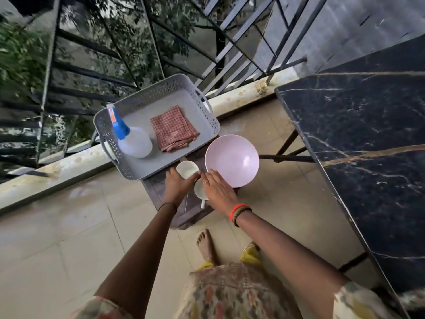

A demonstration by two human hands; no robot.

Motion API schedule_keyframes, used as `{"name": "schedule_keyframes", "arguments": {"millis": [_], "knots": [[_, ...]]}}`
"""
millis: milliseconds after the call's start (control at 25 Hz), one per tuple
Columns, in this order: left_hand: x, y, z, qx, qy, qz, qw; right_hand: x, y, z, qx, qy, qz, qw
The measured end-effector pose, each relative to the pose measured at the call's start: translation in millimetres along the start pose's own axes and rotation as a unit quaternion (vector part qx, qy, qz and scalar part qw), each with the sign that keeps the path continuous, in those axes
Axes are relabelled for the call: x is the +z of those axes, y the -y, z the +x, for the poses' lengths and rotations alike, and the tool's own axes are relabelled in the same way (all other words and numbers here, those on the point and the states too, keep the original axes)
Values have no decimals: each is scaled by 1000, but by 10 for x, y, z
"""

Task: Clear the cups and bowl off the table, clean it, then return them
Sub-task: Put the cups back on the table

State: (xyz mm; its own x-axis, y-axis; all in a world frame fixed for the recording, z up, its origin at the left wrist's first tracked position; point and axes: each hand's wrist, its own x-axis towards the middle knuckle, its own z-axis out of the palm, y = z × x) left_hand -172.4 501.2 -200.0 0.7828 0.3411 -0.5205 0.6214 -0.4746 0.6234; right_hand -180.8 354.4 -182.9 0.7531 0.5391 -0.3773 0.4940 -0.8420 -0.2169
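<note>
I read this as the tail of the clearing step, though the same view would fit the start of the return. The counter (368, 134) on my right shows bare black marble as far as I can see, and the bowl (232, 161) and both cups sit on the low stool (184, 215) beside it. My left hand (178, 187) has its fingers (172, 172) curled round the cup (186, 168), which stands just beside the basket (161, 90). My right hand (218, 192) lies flat, fingers (212, 175) straight and spread, over the second cup (199, 191), with the tips near the bowl's rim; whether they touch it I cannot tell. The spray bottle (134, 141) stands upright in the basket and the cloth (173, 128) lies folded next to it, neither looking used, so I judge the cleaning not yet begun. The next move calls for letting go of the cup once it stands firm, lifting the right hand without knocking the second cup's handle, then reaching past the cups into the basket for bottle and cloth. The stool is crowded, so I would go in from above.
</note>
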Motion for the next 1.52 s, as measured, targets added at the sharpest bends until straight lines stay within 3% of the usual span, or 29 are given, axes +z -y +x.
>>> {"name": "schedule_keyframes", "arguments": {"millis": [400,560,760,1080,1520], "knots": [[5,-238,-15,-33,8,-20,999,82,54,-63,-11,-92,-6,996],[-112,-248,-152,-26,4,-8,1000,-50,117,-264,4,-114,96,989],[-384,-436,-508,24,2,26,999,-287,126,-725,83,-171,216,958],[-311,-1400,-1086,133,60,83,986,-740,-390,-1748,243,-272,332,870],[886,-2886,-1998,322,156,82,930,-1174,-1555,-3389,450,-425,343,707]]}}
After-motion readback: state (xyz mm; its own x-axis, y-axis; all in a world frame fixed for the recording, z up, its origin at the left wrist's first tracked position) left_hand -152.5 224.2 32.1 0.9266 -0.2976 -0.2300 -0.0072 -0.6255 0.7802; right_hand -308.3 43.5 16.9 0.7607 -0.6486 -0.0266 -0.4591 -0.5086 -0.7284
